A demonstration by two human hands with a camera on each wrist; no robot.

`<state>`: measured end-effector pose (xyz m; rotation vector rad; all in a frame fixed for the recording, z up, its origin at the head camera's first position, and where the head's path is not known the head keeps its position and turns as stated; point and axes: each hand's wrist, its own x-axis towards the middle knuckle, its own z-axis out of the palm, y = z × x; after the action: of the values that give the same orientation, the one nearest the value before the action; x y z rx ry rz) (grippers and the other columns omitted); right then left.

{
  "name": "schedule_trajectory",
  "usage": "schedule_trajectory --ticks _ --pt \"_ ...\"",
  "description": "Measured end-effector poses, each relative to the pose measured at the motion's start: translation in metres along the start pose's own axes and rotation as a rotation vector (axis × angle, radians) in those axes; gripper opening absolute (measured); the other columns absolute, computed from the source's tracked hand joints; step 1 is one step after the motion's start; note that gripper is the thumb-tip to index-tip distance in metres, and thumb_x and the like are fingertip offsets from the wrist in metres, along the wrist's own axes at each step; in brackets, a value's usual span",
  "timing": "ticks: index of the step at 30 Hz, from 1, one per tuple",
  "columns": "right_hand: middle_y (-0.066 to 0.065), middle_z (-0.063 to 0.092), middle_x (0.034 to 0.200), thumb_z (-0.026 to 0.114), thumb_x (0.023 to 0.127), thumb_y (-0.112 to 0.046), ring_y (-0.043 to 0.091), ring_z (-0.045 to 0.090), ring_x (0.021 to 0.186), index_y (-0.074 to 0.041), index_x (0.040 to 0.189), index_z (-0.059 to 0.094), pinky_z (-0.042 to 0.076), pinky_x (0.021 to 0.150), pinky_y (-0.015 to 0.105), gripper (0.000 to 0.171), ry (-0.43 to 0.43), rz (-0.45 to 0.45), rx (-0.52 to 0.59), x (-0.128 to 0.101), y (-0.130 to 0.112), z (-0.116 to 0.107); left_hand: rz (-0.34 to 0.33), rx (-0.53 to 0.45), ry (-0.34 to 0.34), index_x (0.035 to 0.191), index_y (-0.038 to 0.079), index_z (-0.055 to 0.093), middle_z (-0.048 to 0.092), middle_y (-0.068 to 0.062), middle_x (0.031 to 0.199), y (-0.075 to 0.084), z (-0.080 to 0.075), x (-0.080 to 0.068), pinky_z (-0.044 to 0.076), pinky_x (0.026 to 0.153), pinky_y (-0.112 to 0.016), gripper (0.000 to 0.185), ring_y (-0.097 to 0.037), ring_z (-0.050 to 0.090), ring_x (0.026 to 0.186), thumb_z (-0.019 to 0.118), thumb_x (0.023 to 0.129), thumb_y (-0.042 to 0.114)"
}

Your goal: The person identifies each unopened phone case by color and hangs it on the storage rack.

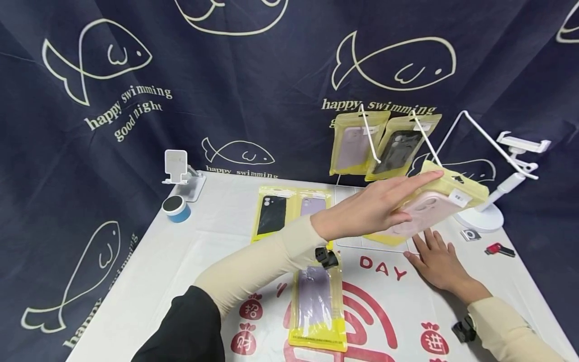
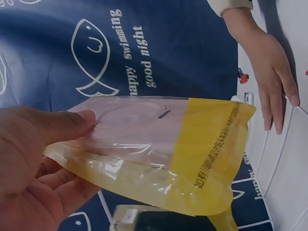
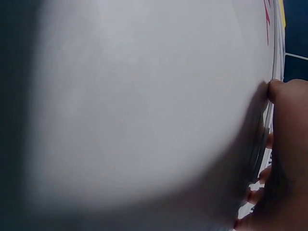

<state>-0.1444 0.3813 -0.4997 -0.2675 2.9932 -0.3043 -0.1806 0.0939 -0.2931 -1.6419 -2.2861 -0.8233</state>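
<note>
Pinching a yellow pouch (image 1: 436,203), the left hand (image 1: 368,211) hovers; right hand (image 1: 436,261) seemingly lies spread flat.

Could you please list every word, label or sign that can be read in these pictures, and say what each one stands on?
"happy swimming good night": on the dark blue backdrop cloth, beside its fish outlines.
"DAY": red letters on the white tablecloth.
Red Chinese characters on the tablecloth's money-bag drawings: too small to read.
Printed line on the yellow phone-case pouch gripped by the left hand: blurred, unreadable.
White sticker on that pouch: too small.
</note>
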Motion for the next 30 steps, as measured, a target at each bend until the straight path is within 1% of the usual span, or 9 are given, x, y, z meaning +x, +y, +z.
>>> schedule_trajectory --ticks 3,4,7,14,16,20,23,26,30 --pt "0.034 0.003 0.163 0.035 0.104 -0.056 0.062 0.008 0.145 0.002 0.157 0.023 0.01 0.106 0.082 0.079 -0.012 0.006 0.005 -0.001 0.0 -0.001 0.002 0.013 0.024 0.156 0.003 0.029 0.056 -0.008 0.143 -0.007 0.006 0.005 0.042 0.099 -0.014 0.073 -0.013 0.056 0.119 0.068 0.095 0.015" --pt "0.035 0.004 0.162 0.035 0.104 -0.056 0.062 0.008 0.145 0.002 0.157 0.022 0.009 0.106 0.082 0.08 -0.014 0.006 0.005 -0.001 -0.001 -0.001 -0.006 0.02 0.022 0.156 0.004 0.028 0.055 -0.007 0.143 -0.009 0.007 0.006 0.042 0.1 -0.014 0.074 -0.013 0.056 0.12 0.068 0.095 0.015" --pt "0.037 0.006 0.161 0.035 0.104 -0.057 0.062 0.009 0.145 0.001 0.157 0.022 0.01 0.106 0.081 0.08 -0.016 0.011 0.0 -0.002 -0.002 -0.001 -0.009 0.03 0.034 0.156 0.004 0.029 0.057 -0.006 0.14 -0.014 0.012 0.006 0.043 0.097 -0.015 0.073 -0.013 0.056 0.117 0.067 0.095 0.015" --pt "0.037 0.007 0.161 0.037 0.104 -0.055 0.062 0.011 0.145 0.002 0.156 0.025 0.01 0.106 0.081 0.079 -0.002 0.007 0.001 -0.003 -0.003 -0.003 -0.058 0.051 0.002 0.158 0.006 0.028 0.061 -0.005 0.133 -0.018 0.02 0.005 0.042 0.1 -0.014 0.07 -0.012 0.058 0.115 0.063 0.098 0.017" --pt "0.037 0.008 0.161 0.037 0.104 -0.055 0.062 0.011 0.145 0.003 0.156 0.026 0.011 0.106 0.081 0.078 0.002 0.007 0.002 -0.002 -0.004 -0.003 -0.061 0.076 0.015 0.157 0.006 0.028 0.062 -0.005 0.129 -0.021 0.022 0.005 0.043 0.098 -0.015 0.07 -0.012 0.059 0.111 0.063 0.098 0.017" --pt "0.037 0.008 0.161 0.037 0.104 -0.055 0.062 0.01 0.145 0.002 0.156 0.026 0.01 0.107 0.081 0.078 -0.002 0.011 0.007 -0.002 -0.003 -0.002 -0.087 0.096 0.036 0.157 0.007 0.029 0.063 -0.005 0.128 -0.028 0.026 0.007 0.044 0.098 -0.016 0.072 -0.012 0.059 0.109 0.065 0.096 0.015" --pt "0.037 0.007 0.161 0.037 0.104 -0.055 0.062 0.01 0.145 0.002 0.156 0.025 0.009 0.107 0.081 0.078 -0.006 0.014 0.008 -0.002 -0.003 -0.001 -0.103 0.065 0.033 0.157 0.007 0.028 0.062 -0.006 0.129 -0.033 0.029 0.008 0.046 0.093 -0.018 0.075 -0.013 0.058 0.108 0.066 0.092 0.012" --pt "0.037 0.007 0.161 0.036 0.104 -0.055 0.062 0.01 0.145 0.002 0.156 0.025 0.009 0.107 0.081 0.078 -0.009 0.018 0.005 -0.002 -0.002 0.0 -0.106 0.027 0.009 0.158 0.006 0.025 0.061 -0.007 0.129 -0.039 0.031 0.009 0.046 0.084 -0.019 0.077 -0.013 0.056 0.103 0.063 0.091 0.007" --pt "0.037 0.006 0.161 0.035 0.104 -0.056 0.062 0.009 0.145 0.002 0.156 0.025 0.009 0.107 0.081 0.079 -0.014 0.021 -0.002 -0.002 -0.001 0.0 -0.112 0.03 -0.031 0.159 0.008 0.022 0.059 -0.007 0.127 -0.044 0.031 0.011 0.044 0.076 -0.017 0.077 -0.013 0.052 0.1 0.059 0.092 0.004"
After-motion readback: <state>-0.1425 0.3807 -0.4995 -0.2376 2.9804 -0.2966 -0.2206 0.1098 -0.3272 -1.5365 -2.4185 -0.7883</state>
